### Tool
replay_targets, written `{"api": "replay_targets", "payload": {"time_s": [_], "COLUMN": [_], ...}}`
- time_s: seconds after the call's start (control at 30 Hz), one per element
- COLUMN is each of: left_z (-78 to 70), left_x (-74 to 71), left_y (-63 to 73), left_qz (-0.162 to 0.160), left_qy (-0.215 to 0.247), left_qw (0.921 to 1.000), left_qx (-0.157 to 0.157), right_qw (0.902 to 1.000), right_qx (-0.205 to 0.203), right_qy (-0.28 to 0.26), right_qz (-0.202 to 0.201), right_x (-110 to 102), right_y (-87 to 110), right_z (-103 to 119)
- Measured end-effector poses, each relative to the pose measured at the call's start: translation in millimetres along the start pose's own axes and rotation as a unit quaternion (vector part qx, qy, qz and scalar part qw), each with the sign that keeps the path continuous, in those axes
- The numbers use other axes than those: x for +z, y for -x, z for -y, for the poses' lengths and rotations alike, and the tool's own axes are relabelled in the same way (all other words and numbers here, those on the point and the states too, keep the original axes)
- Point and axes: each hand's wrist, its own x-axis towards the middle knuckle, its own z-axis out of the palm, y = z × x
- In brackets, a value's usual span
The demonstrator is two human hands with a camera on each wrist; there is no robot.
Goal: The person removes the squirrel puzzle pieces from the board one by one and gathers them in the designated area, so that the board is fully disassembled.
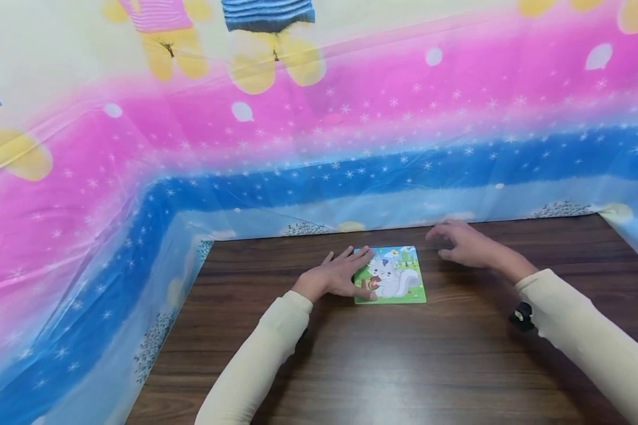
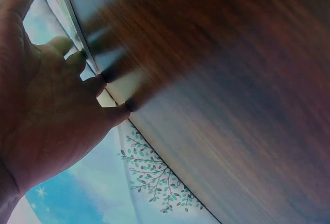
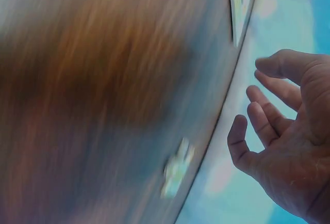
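A square picture board (image 1: pixel 396 277) lies on the brown table; it shows a white squirrel with a bushy tail on green grass. My left hand (image 1: pixel 337 274) is spread over the board's left side, its fingertips at the top left and its thumb along the bottom left. In the left wrist view the fingers of that hand (image 2: pixel 46 95) look straight and apart. To the right of the board hovers my right hand (image 1: pixel 465 243), holding nothing. The right wrist view shows its fingers (image 3: pixel 265 123) loosely bent above the tabletop.
A small pale piece (image 3: pixel 177 170), blurred, lies near the table's edge in the right wrist view. Behind the wooden table (image 1: pixel 383 366) hangs a pink and blue patterned cloth (image 1: pixel 319 147), which also runs down the left and right sides. A black device (image 1: pixel 522 317) sits at the right wrist.
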Motion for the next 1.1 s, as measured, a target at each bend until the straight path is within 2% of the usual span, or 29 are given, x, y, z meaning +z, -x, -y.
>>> {"api": "replay_targets", "payload": {"time_s": [0.2, 0.5, 0.93, 1.1], "left_z": [-0.5, -0.2, -0.5, 1.3], "left_x": [-0.6, -0.2, 2.4, 2.1], "left_y": [0.1, 0.4, -5.3, -1.5], "left_qz": [0.007, 0.007, 0.004, 0.005], "left_qy": [-0.004, -0.014, -0.015, -0.008], "left_qw": [0.9999, 0.9999, 0.9999, 0.9999], "left_qx": [-0.012, -0.002, 0.004, 0.002], "right_qw": [0.9999, 0.9992, 0.9978, 0.9956], "right_qx": [-0.008, -0.037, -0.010, -0.002], "right_qy": [-0.012, -0.012, 0.001, 0.006], "right_qz": [0.002, 0.010, 0.065, 0.093], "right_x": [25.3, 47.5, 45.5, 43.4], "right_y": [-16.0, -33.9, -49.3, -58.4], "right_z": [25.8, 54.3, 59.5, 65.8]}}
